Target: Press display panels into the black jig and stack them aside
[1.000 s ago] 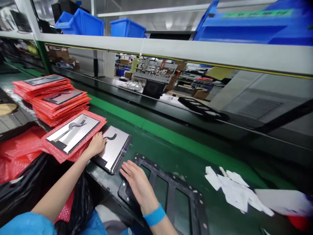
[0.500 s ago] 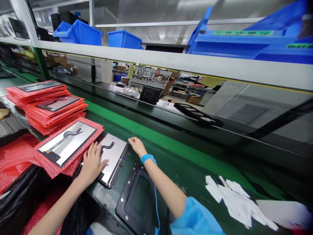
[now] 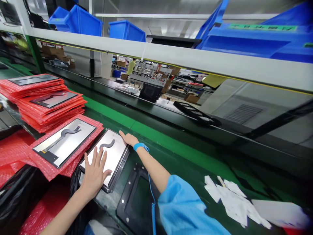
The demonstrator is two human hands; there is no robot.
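Observation:
A stack of display panels lies on the green bench, the top one silver-backed with a curved grey flex cable. My left hand lies over its near left part, fingers spread and holding nothing. At the far right corner of the stack, my right hand has its fingers drawn together on the panel's edge; some fingertips are hidden. A blue wrist strap with a coiled cord is on my right wrist. To the left, another display panel rests on red bubble-wrap bags.
Higher piles of red bubble bags with panels stand at the back left. A black fixture plate lies right of the panels. White paper-like pieces are on the right. Blue bins sit on the shelf above. A black plastic bag hangs front left.
My right hand has moved left from beside the stack onto its far corner. My left hand has opened wider and shifted onto the top panel, which sits further left over the stack.

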